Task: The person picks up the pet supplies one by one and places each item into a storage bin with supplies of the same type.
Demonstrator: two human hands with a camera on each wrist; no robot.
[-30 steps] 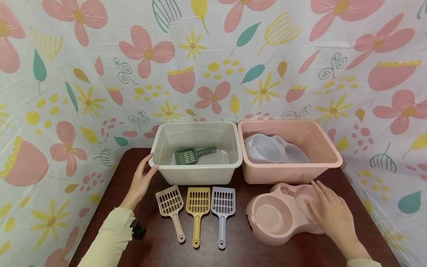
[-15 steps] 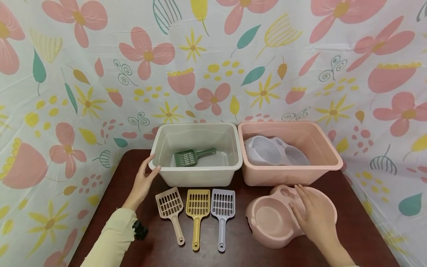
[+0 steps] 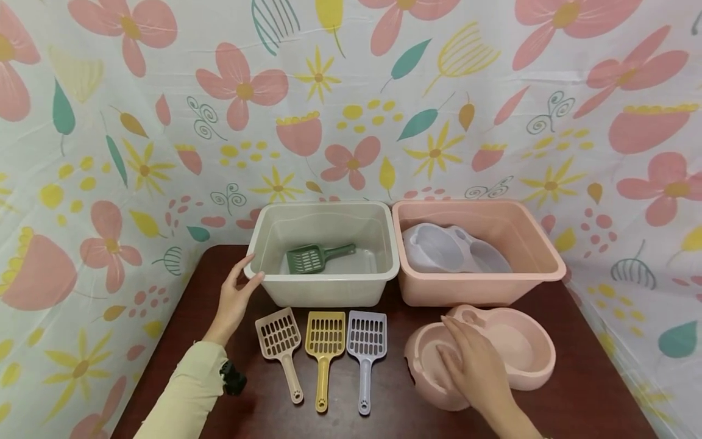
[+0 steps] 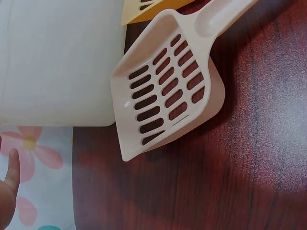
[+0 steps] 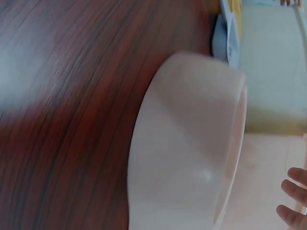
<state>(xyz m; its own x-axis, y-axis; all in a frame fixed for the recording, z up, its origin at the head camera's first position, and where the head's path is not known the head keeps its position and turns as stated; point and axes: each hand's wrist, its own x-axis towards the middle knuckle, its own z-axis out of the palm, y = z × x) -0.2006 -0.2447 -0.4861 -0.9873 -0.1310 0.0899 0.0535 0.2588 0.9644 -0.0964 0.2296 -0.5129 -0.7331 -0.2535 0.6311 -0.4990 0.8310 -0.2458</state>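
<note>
My left hand rests at the front left corner of the pale grey-green bin, thumb and fingers spread along its rim. A dark green slotted litter scoop lies inside that bin. In front of it are a beige litter scoop, a yellow one and a lilac one, handles toward me. My right hand, fingers loosely extended, is over the left bowl of a pink double pet bowl and covers part of it. In the right wrist view the bowl's outer wall shows, with fingertips at the right edge.
A pink bin stands beside the grey-green one, with a lilac double bowl tilted inside. Both bins stand at the back of the dark red-brown table, against a flower-printed cloth.
My right hand has moved left across the pink double bowl, from its right bowl to its left one. The left hand has stayed at the grey-green bin's corner.
</note>
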